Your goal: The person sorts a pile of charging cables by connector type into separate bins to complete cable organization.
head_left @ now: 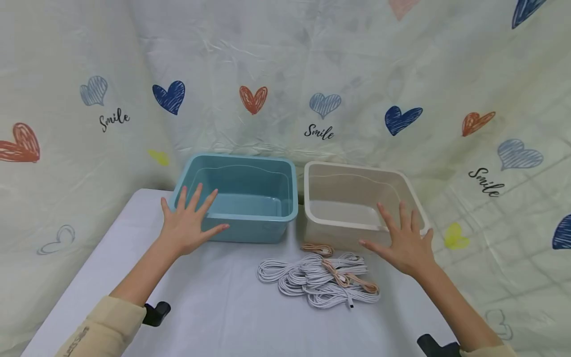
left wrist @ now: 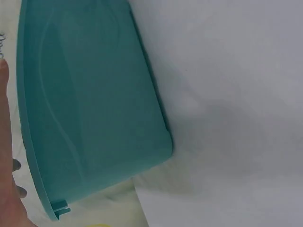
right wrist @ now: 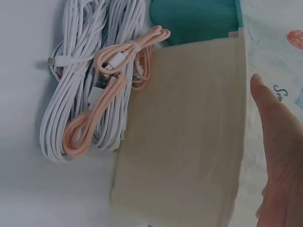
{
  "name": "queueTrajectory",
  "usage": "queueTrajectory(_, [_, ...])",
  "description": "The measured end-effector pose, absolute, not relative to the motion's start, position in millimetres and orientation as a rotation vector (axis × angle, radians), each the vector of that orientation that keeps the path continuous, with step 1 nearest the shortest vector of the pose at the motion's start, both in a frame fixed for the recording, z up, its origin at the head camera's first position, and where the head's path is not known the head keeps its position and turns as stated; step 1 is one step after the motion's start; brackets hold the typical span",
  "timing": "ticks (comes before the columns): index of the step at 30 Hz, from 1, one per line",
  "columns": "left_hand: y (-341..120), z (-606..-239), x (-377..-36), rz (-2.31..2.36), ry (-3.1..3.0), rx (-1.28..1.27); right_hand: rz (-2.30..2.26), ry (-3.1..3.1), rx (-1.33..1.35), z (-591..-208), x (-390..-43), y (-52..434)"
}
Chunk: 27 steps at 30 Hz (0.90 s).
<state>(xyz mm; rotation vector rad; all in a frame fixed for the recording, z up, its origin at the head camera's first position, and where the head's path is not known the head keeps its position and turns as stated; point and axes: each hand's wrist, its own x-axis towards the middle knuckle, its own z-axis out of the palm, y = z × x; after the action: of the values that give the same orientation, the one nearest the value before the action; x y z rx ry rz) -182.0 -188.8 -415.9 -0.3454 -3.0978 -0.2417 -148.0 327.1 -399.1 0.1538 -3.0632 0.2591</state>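
The blue bin (head_left: 250, 198) is a rectangular plastic tub that stands upright and open on the white surface (head_left: 214, 307), with nothing visible inside. The beige bin (head_left: 352, 203) has the same shape and stands just beside it on the right, also open and upright. In front of the beige bin lies a pile of coiled cables: several white cables (head_left: 308, 277) with a few pink cables (head_left: 345, 277) on top.

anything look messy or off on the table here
Only the cables: white and pink ones lie in one tangled heap in front of the beige bin, not sorted. The blue bin and the beige bin stand upright side by side, both empty. Both hands are spread open at the bins.
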Motion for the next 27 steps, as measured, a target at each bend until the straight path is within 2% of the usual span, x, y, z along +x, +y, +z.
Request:
queueTrajectory(13, [-194,-430,-161,-0.224,-3.021,-0.464,0.208,-3.008,0.249,-425,-111,311])
queueTrajectory(19, [-193,-440,-158,-0.215,-2.971,-0.502,0.258,-2.741,0.455,-457,-96,302])
queueTrajectory(27, [-190,-447,-161,-0.202,-2.875,-0.529,0.337,-2.540,0.744,-492,-98,285])
